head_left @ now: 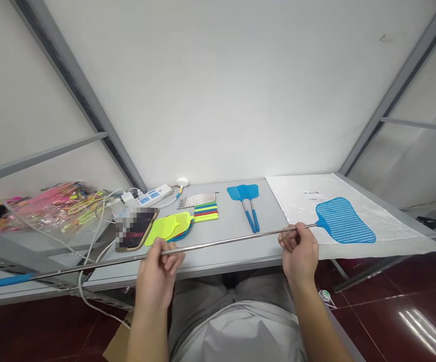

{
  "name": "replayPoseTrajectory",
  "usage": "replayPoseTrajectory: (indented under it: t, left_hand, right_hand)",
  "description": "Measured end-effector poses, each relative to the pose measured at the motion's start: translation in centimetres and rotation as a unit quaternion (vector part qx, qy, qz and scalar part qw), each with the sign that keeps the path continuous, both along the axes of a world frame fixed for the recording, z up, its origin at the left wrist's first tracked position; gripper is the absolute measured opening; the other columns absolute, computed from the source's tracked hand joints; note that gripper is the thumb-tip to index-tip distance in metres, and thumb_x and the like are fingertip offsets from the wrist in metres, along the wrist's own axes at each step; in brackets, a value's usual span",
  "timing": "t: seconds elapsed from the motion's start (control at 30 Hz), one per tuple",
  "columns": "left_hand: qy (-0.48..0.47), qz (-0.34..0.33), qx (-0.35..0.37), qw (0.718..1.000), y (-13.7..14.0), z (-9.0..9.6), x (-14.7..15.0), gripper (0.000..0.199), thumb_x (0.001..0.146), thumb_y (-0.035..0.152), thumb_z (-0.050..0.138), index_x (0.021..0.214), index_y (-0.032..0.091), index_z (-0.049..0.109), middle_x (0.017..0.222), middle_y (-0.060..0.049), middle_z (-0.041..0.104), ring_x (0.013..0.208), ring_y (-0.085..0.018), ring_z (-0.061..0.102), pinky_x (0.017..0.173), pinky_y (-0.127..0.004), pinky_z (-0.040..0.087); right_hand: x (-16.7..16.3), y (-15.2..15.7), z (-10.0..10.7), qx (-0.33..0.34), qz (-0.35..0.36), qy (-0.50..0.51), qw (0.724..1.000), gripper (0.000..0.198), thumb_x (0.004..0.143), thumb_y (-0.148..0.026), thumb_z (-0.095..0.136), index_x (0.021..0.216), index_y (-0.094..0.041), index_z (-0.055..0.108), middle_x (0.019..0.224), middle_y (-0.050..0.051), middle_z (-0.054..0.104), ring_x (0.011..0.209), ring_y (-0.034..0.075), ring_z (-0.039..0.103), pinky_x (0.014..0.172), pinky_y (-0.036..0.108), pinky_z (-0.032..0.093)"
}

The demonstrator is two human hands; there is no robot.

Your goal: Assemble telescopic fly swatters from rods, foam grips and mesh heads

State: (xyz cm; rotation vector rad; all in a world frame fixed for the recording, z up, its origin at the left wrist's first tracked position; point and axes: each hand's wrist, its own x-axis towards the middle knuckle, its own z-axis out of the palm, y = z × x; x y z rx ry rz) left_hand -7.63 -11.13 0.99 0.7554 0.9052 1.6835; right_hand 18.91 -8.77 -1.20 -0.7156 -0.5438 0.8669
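Observation:
A long telescopic fly swatter (218,243) spans the front of the bench, with a blue mesh head at the right and a blue handle at the far left. My left hand (158,271) pinches its extended metal rod left of centre. Close to the swatter's head, my right hand (299,251) grips the same rod. Beyond the rod lie two short blue fly swatters (248,206), heads pointing to the back. A stack of yellow and blue swatter heads (170,226) sits just past my left hand, near several coloured handles (206,212) and metal rods (198,199).
A phone (138,229) and a white power strip (153,195) with cables are at the left. Clear bags of colourful items (55,206) lie farther left. White plastic sheeting (296,196) covers the bench's right end. Metal frame posts (121,156) rise beside the wall.

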Motion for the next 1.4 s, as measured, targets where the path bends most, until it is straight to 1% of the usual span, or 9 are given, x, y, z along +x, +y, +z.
replayPoseTrajectory:
  t: [0.13,0.3,0.43,0.5,0.63,0.8,1.1,1.23,1.4]
  left_hand:
    - [-0.007,0.080,0.025,0.996,0.3,0.4,-3.0,0.046,0.092,0.044,0.052,0.055,0.018,0.038,0.046,0.007,0.031,0.041,-0.008,0.028,0.052,-0.023,0.041]
    - [0.006,0.167,0.072,0.983,0.2,0.5,-5.0,0.043,0.094,0.042,0.045,0.058,0.019,0.044,0.046,0.005,0.035,0.042,-0.009,0.034,0.047,-0.022,0.038]
    - [-0.047,0.183,0.067,0.980,0.0,0.5,-5.5,0.040,0.093,0.044,0.043,0.062,0.020,0.043,0.050,0.006,0.037,0.040,-0.009,0.032,0.049,-0.026,0.043]
    - [-0.058,0.176,0.059,0.981,0.1,0.4,-5.0,0.039,0.093,0.043,0.046,0.062,0.020,0.041,0.049,0.008,0.034,0.037,-0.008,0.028,0.045,-0.024,0.039]
    - [-0.069,0.159,0.042,0.984,0.7,-0.1,-2.3,0.038,0.093,0.042,0.050,0.064,0.020,0.039,0.049,0.009,0.031,0.033,-0.006,0.022,0.038,-0.022,0.028]
    - [-0.075,0.125,0.032,0.989,1.0,-0.8,1.3,0.036,0.095,0.041,0.047,0.067,0.020,0.043,0.052,0.009,0.033,0.033,-0.005,0.025,0.041,-0.022,0.032]
    - [-0.092,0.086,0.036,0.991,1.2,-1.1,3.0,0.037,0.097,0.041,0.046,0.067,0.020,0.041,0.054,0.009,0.029,0.036,-0.005,0.024,0.043,-0.023,0.030]
    - [-0.099,0.072,0.041,0.992,1.0,-1.4,3.9,0.038,0.096,0.044,0.048,0.067,0.020,0.040,0.054,0.009,0.027,0.038,-0.005,0.023,0.044,-0.022,0.029]
    - [-0.101,0.008,0.017,0.995,0.5,-2.5,6.9,0.040,0.095,0.052,0.048,0.071,0.020,0.048,0.059,0.007,0.033,0.041,-0.005,0.026,0.047,-0.022,0.030]
  right_hand:
    - [1.9,0.5,0.1,-0.003,-0.041,0.008,0.999,0.037,0.087,-0.026,0.056,0.054,-0.021,0.041,0.045,-0.009,0.030,0.043,0.008,0.028,0.047,0.024,0.033]
    - [4.9,1.0,0.1,-0.017,-0.082,0.025,0.996,0.034,0.084,-0.023,0.052,0.053,-0.021,0.039,0.042,-0.009,0.029,0.039,0.007,0.025,0.043,0.023,0.029]
    - [6.8,1.4,-0.5,-0.030,-0.107,0.033,0.993,0.033,0.085,-0.023,0.049,0.054,-0.022,0.037,0.043,-0.009,0.030,0.039,0.007,0.025,0.041,0.023,0.028]
    - [6.9,1.5,-0.9,-0.035,-0.113,0.030,0.992,0.034,0.087,-0.024,0.049,0.055,-0.022,0.038,0.042,-0.009,0.029,0.039,0.007,0.023,0.041,0.022,0.029]
    - [4.7,1.7,-1.6,-0.046,-0.079,0.005,0.996,0.029,0.088,-0.031,0.059,0.065,-0.021,0.046,0.044,-0.011,0.029,0.040,0.007,0.025,0.043,0.021,0.033]
    - [1.1,1.5,-2.1,-0.064,0.018,-0.015,0.998,0.029,0.091,-0.042,0.059,0.072,-0.021,0.052,0.045,-0.010,0.033,0.042,0.008,0.028,0.044,0.022,0.035]
    - [-0.5,1.3,-2.3,-0.070,0.067,-0.025,0.995,0.030,0.090,-0.041,0.060,0.071,-0.020,0.052,0.048,-0.011,0.030,0.043,0.007,0.026,0.045,0.021,0.034]
    - [-3.0,0.4,-2.5,-0.077,0.108,-0.040,0.990,0.032,0.088,-0.044,0.063,0.069,-0.020,0.053,0.049,-0.011,0.031,0.043,0.006,0.027,0.046,0.021,0.035]
    - [-6.1,-0.8,-3.1,-0.092,0.185,-0.067,0.976,0.039,0.085,-0.049,0.065,0.064,-0.019,0.052,0.047,-0.009,0.035,0.042,0.007,0.031,0.043,0.023,0.035]
